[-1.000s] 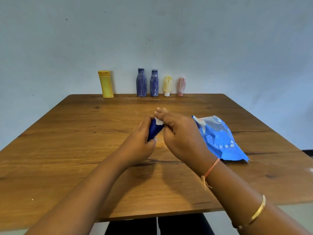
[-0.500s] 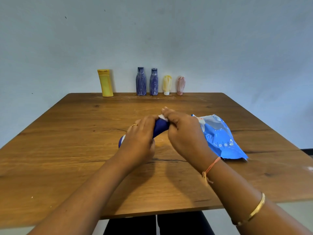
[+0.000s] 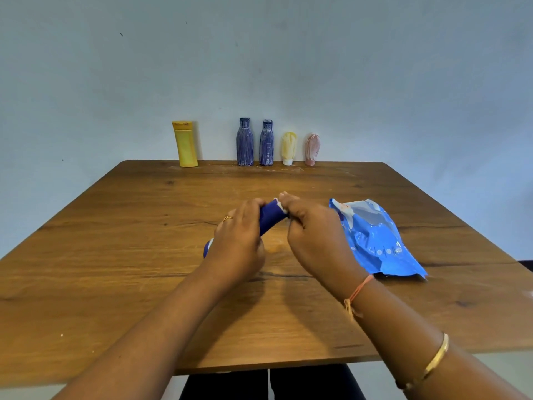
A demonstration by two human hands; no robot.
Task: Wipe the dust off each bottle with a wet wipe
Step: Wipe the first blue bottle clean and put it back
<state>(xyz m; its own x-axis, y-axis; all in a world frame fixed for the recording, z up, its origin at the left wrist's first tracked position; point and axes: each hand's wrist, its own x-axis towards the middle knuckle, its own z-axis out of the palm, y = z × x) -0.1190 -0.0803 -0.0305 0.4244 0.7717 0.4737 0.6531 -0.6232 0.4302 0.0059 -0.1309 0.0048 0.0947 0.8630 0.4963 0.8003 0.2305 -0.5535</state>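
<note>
At frame centre the left hand [image 3: 236, 243] grips a dark blue bottle [image 3: 269, 216] tilted above the surface [image 3: 115, 255], while the right hand [image 3: 314, 229] pinches a wet wipe [image 3: 281, 206] against its upper end. Wiping looks underway; next likely calls for rubbing down the body. Five dusty bottles [image 3: 244, 142] wait along the top-centre edge.

Left hand [image 3: 238, 245] hides most of blue bottle [image 3: 269, 217].

Soft, even light fills the scene, moderately bright, with no harsh glare. The forearms cast diffuse shadows on the bench [image 3: 121, 255] toward 6 o'clock. A faint sheen lies on the wood near centre. Wide-angle distortion bows the bench's edges at 3 and 9 o'clock. Focus is fairly sharp, with slight softness overall.
</note>
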